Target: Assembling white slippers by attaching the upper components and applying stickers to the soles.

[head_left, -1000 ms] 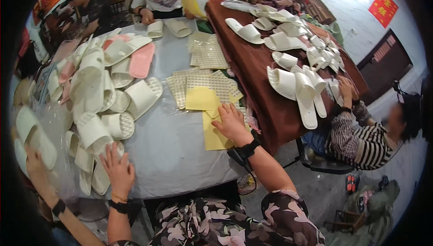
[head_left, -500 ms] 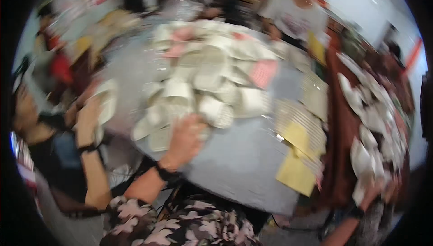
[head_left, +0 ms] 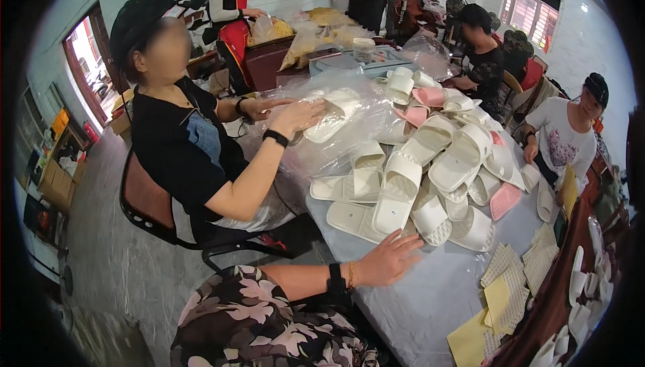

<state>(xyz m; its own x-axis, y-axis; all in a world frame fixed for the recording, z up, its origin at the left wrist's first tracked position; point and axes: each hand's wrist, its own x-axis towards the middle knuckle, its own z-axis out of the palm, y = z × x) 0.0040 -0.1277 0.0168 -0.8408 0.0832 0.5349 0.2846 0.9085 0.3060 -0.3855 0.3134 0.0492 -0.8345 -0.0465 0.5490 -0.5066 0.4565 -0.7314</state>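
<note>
The white slipper (head_left: pixel 398 192) at the near end of the pile of slippers (head_left: pixel 463 158) sits just past the left hand (head_left: pixel 386 264). It leans on its neighbours, and part of it lies over a flat slipper (head_left: pixel 349 219) on the grey surface (head_left: pixel 416 310). A bumpy slipper (head_left: pixel 435 231) is close by too, near the fingers.

To take a slipper from here, I think it is best to hold just one, by its side or its strap, and lift it up gently. Pulling it along could drag the others and make the pile slide. The soft-looking strap may bend, so a light squeeze should do. Go slow on the left, where a person in a black top (head_left: pixel 191 155) has both hands at a clear bag (head_left: pixel 309 158) with slippers in it. The yellow paper (head_left: pixel 467 340) is off to the right, so the left hand can work without bumping it.

The left arm comes in from the bottom and reaches to the right, low over the edge of the surface. The palm faces down. The fingers are apart and hold nothing; I cannot tell if the tips touch a slipper. The right hand is out of sight, so I cannot tell how it is.
</note>
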